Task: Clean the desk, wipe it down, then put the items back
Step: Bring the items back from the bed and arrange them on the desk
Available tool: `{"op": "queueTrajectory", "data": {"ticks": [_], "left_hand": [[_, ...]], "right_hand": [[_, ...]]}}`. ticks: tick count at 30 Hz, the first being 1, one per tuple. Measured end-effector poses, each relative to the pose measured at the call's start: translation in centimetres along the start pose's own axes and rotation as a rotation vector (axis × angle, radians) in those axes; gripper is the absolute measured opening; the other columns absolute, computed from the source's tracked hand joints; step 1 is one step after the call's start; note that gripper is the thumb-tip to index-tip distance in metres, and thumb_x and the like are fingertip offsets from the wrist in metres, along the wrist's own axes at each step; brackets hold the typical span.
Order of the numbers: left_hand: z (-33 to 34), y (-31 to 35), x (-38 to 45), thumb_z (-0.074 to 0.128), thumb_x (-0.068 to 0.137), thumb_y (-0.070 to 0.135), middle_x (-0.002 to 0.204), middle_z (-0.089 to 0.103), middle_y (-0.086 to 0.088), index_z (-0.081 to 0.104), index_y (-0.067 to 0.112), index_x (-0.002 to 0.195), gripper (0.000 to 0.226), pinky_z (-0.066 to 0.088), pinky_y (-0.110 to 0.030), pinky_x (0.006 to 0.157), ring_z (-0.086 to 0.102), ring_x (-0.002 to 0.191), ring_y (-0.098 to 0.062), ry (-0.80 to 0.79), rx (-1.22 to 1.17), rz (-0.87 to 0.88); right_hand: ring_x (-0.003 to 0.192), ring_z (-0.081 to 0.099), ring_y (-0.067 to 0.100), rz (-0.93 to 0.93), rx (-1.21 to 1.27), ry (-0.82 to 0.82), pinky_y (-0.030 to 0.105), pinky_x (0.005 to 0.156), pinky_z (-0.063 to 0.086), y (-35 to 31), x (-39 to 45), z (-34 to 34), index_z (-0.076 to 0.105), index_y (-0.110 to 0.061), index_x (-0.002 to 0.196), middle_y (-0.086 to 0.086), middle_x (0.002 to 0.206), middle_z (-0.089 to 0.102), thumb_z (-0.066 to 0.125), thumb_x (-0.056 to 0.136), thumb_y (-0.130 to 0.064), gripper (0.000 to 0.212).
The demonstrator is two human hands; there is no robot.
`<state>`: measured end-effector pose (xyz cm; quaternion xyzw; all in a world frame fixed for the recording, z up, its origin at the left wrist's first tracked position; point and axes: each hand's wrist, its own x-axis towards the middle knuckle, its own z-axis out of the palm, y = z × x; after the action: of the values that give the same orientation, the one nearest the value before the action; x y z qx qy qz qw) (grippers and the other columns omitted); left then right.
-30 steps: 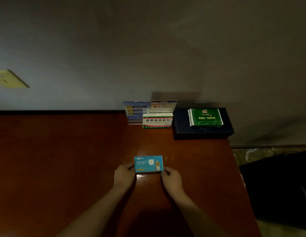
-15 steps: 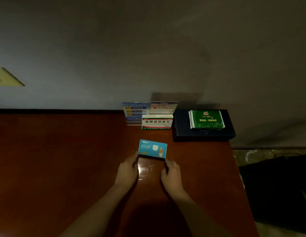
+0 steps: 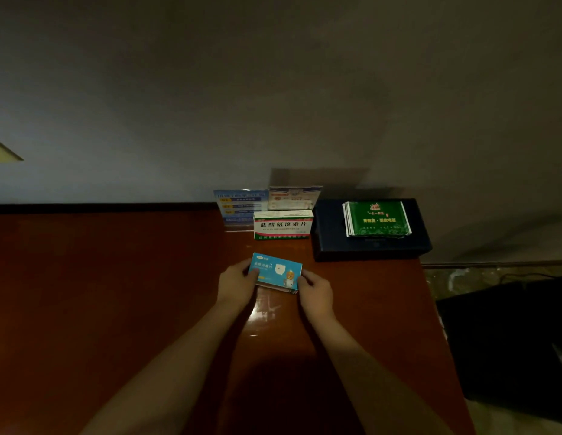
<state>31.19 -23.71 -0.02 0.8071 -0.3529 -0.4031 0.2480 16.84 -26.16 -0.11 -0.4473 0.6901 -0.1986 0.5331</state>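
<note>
Now we are pinching the blue box (image 3: 275, 272) by its ends, left hand (image 3: 235, 284) and right hand (image 3: 317, 296), keeping it level while easing it toward the white box (image 3: 282, 225).

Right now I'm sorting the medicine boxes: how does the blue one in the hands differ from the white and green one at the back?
The blue box is tilted and held by both hands; the white and green box stands untouched by the wall. The blue one shows a cartoon figure, the other bold black characters. Both are small cartons.

Both hands (image 3: 278, 285) regripped the blue box (image 3: 275, 272) (now tilted).
</note>
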Motion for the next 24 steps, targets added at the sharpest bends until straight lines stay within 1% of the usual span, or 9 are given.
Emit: {"op": "queueTrajectory", "data": {"ticks": [2, 3, 4, 7, 10, 13, 17, 21, 24], "left_hand": [[0.2, 0.1, 0.4, 0.052, 0.095, 0.013, 0.129, 0.058, -0.009, 0.048, 0.013, 0.135, 0.040, 0.044, -0.017, 0.079, 0.057, 0.115, -0.018, 0.006, 0.002, 0.008], [0.2, 0.2, 0.5, 0.053, 0.094, 0.011, 0.128, 0.059, -0.008, 0.050, 0.013, 0.134, 0.041, 0.044, -0.017, 0.080, 0.057, 0.115, -0.017, 0.019, -0.003, 0.019], [0.1, 0.2, 0.6, 0.054, 0.093, 0.008, 0.128, 0.059, -0.007, 0.051, 0.013, 0.133, 0.041, 0.043, -0.017, 0.081, 0.057, 0.115, -0.017, 0.031, -0.006, 0.037], [-0.2, 0.1, 0.5, 0.054, 0.091, 0.002, 0.127, 0.058, -0.007, 0.051, 0.009, 0.125, 0.035, 0.043, -0.014, 0.081, 0.056, 0.116, -0.015, 0.049, -0.047, 0.069], [-0.2, -0.4, 0.3, 0.052, 0.091, -0.001, 0.128, 0.056, -0.008, 0.049, 0.008, 0.119, 0.029, 0.043, -0.014, 0.084, 0.053, 0.119, -0.016, 0.041, -0.086, 0.074], [0.3, -1.3, -0.3, 0.053, 0.091, -0.001, 0.130, 0.056, -0.008, 0.049, 0.009, 0.123, 0.033, 0.044, -0.020, 0.092, 0.053, 0.121, -0.017, 0.034, -0.114, 0.058], [0.9, -2.0, -1.0, 0.052, 0.093, 0.004, 0.129, 0.057, -0.010, 0.051, 0.008, 0.129, 0.036, 0.040, -0.017, 0.087, 0.054, 0.119, -0.019, 0.054, -0.128, 0.014], [1.2, -2.3, -1.4, 0.052, 0.095, 0.012, 0.128, 0.056, -0.013, 0.051, 0.010, 0.133, 0.038, 0.037, -0.018, 0.085, 0.053, 0.117, -0.022, 0.085, -0.042, 0.040], [1.1, -1.8, -0.9, 0.055, 0.094, 0.015, 0.123, 0.058, -0.015, 0.055, 0.010, 0.129, 0.036, 0.037, -0.019, 0.085, 0.055, 0.113, -0.023, 0.094, -0.011, 0.066]], "right_hand": [[0.101, 0.058, 0.014, -0.018, 0.032, 0.009, 0.005, 0.057, 0.046, -0.2, 0.1, 0.2, 0.053, -0.006, 0.131, 0.014, 0.123, 0.060, 0.047, 0.097, -0.006, 0.035], [0.100, 0.057, 0.012, -0.029, 0.060, 0.019, 0.005, 0.059, 0.047, -0.3, 0.0, 0.2, 0.053, -0.007, 0.132, 0.013, 0.123, 0.060, 0.047, 0.097, -0.004, 0.036], [0.102, 0.057, 0.011, -0.041, 0.093, 0.022, 0.008, 0.064, 0.050, -0.4, -0.1, 0.1, 0.052, -0.009, 0.133, 0.011, 0.123, 0.059, 0.047, 0.097, -0.003, 0.037], [0.115, 0.056, 0.015, -0.071, 0.186, -0.023, 0.027, 0.087, 0.054, -0.5, -0.2, -0.2, 0.050, -0.014, 0.134, 0.000, 0.120, 0.056, 0.045, 0.096, 0.000, 0.041], [0.117, 0.054, 0.013, -0.094, 0.160, -0.040, 0.028, 0.091, 0.052, -0.3, -0.2, -0.2, 0.051, -0.018, 0.131, -0.001, 0.124, 0.055, 0.044, 0.095, 0.001, 0.041], [0.120, 0.050, 0.013, -0.073, 0.116, -0.044, 0.031, 0.095, 0.051, 0.4, -0.5, -0.1, 0.048, -0.019, 0.134, 0.000, 0.130, 0.053, 0.044, 0.096, -0.001, 0.043], [0.125, 0.046, 0.015, -0.092, 0.075, -0.012, 0.025, 0.100, 0.043, 1.3, -1.3, 0.4, 0.046, -0.015, 0.138, 0.003, 0.133, 0.049, 0.044, 0.095, 0.002, 0.046], [0.115, 0.045, 0.009, -0.088, 0.043, 0.007, 0.010, 0.090, 0.033, 1.7, -1.4, 0.5, 0.047, -0.010, 0.137, 0.008, 0.130, 0.047, 0.044, 0.095, 0.003, 0.044], [0.108, 0.044, 0.006, -0.061, 0.077, 0.008, 0.012, 0.087, 0.036, 1.3, -0.6, 0.6, 0.047, -0.010, 0.137, 0.007, 0.130, 0.048, 0.044, 0.096, 0.000, 0.042]]}}
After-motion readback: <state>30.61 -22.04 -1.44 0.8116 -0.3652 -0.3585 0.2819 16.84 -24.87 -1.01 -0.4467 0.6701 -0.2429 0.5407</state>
